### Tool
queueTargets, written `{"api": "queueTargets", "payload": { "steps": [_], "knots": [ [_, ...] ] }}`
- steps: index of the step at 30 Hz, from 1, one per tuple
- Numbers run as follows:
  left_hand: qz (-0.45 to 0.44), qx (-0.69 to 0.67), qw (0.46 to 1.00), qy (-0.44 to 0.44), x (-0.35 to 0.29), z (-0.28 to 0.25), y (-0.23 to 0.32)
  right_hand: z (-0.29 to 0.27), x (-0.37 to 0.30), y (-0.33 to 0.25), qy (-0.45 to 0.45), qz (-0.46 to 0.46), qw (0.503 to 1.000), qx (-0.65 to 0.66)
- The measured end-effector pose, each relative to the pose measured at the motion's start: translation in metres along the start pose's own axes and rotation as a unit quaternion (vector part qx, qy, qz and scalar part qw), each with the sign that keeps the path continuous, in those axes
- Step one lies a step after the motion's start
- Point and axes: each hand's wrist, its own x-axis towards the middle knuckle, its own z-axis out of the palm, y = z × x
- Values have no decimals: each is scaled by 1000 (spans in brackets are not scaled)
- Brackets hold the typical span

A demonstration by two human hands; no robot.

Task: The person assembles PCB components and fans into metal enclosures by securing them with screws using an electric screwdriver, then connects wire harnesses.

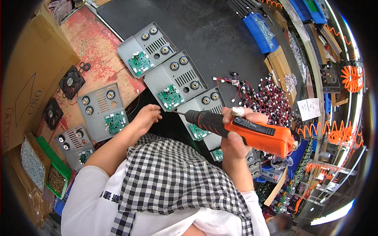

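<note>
My right hand (pixel 238 129) is wrapped round an orange and black power screwdriver (pixel 260 135). Its thin bit points left, with the tip at the near edge of a grey metal panel (pixel 189 74) that carries a green circuit board (pixel 171 97). Just left of that tip is my left hand (pixel 149 118), its fingers loosely bent and a little apart, nothing visible in them. The fingertips lie close to the panel's near corner; whether they touch it I cannot tell. Another grey panel (pixel 94 103) with its own board (pixel 115 122) lies by my left forearm.
Several similar panels overlap in a row, including one farther off (pixel 138 44). A heap of red-wired connectors (pixel 267 98) lies to the right. At left are a cardboard box (pixel 39 74), black fans (pixel 72 82) and a green bin of small brass-coloured parts (pixel 57 179). A blue bin (pixel 258 33) stands far right.
</note>
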Motion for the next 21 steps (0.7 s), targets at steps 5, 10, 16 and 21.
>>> {"api": "queueTargets", "payload": {
  "steps": [5, 10, 16, 21],
  "knots": [
    [-2, -88, 988, -127, -30, 24, 29, -2, 1, -1, 75, -7, 996, 37],
    [-16, -172, 968, -180, -12, 30, 37, 5, 6, -11, 115, 2, 993, 39],
    [-37, -215, 960, -177, -12, 34, 39, 8, 8, -15, 105, 1, 994, -21],
    [-49, -261, 950, -163, -20, 40, 46, 13, 9, -10, 119, 5, 993, 25]
  ]
}}
